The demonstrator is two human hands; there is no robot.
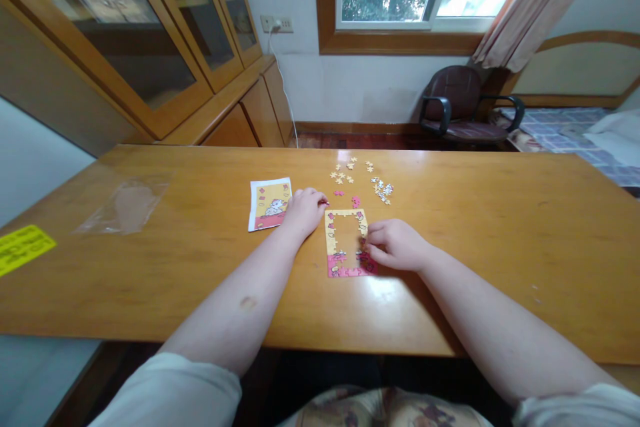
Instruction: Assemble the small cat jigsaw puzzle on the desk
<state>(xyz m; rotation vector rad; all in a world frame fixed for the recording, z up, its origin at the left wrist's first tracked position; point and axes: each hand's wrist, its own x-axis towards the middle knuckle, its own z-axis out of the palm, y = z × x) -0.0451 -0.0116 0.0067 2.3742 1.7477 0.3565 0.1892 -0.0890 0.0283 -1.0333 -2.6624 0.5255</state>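
Note:
A partly built jigsaw puzzle [346, 272] lies on the table, a yellow and pink border around a bare middle. My right hand [395, 245] is at its right side, thumb and fingers closed on a small puzzle piece [363, 242], blurred and partly covered. Just above the puzzle's top left corner is my left hand [304, 210], its fingertips pinched on a small reddish puzzle piece [327, 204] that barely shows. Under the left hand's outer side sits the reference picture [270, 203] of a white cartoon animal, partly covered.
Loose yellow pieces [341, 177], pink pieces [355, 201] and white patterned pieces [384, 189] lie beyond the puzzle. A clear plastic bag [131, 207] and a yellow label [23, 249] are at the left of the wooden table [475, 213]. An office chair [460, 107] stands behind.

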